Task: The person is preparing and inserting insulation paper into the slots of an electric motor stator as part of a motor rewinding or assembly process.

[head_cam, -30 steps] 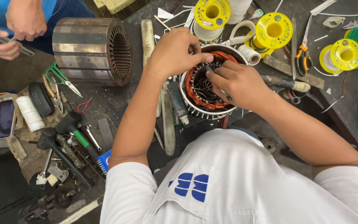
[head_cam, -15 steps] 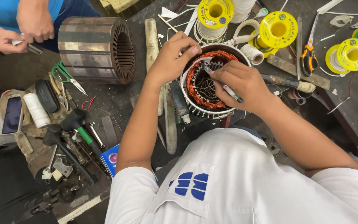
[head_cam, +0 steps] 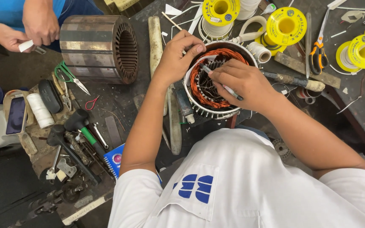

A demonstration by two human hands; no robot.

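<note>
The motor stator [head_cam: 216,84], with copper windings, is sitting at upper centre of the frame on the tabletop [head_cam: 148,105]. Its near rim is being pinched by the left hand [head_cam: 178,57], grip narrow on the rim and a white paper strip. A thin tool [head_cam: 222,84] is being held by the right hand [head_cam: 241,82], grip closed around it, tip among the windings. Judgement: the tip is best being worked gently, enamel being spared. Open room is being limited by yellow spools [head_cam: 286,25] above and the steel core [head_cam: 100,48] at left.
</note>
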